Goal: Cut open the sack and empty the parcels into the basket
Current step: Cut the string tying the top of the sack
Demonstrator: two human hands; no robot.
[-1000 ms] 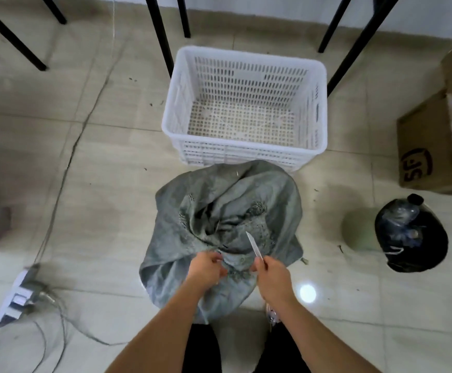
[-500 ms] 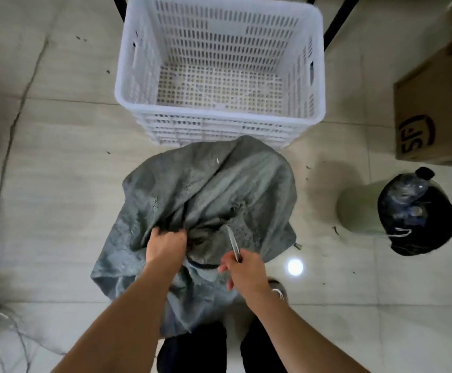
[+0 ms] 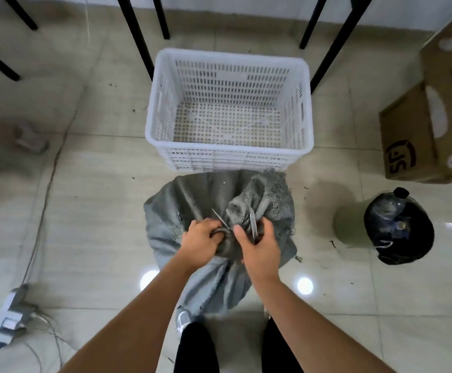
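A grey woven sack [image 3: 192, 200] stands on the tiled floor just in front of my legs, its neck bunched and tied. My left hand [image 3: 200, 239] grips the gathered neck of the sack. My right hand [image 3: 257, 246] holds a small knife [image 3: 253, 223] with its blade pointing up against the bunched top. A thin strip, perhaps the tie, sticks out beside my left fingers. The white slotted plastic basket [image 3: 160, 135] sits empty right behind the sack. No parcels are visible; the sack hides its contents.
Black metal table legs [image 3: 138, 41] rise behind the basket. A brown cardboard box [image 3: 413, 135] lies at the right, and a dark water jug [image 3: 397, 224] stands near it. A power strip [image 3: 12, 316] with cables lies at the lower left.
My view has pulled back and up. Both hands have come together at the sack's tied neck, and the knife now rests against the bunched fabric.
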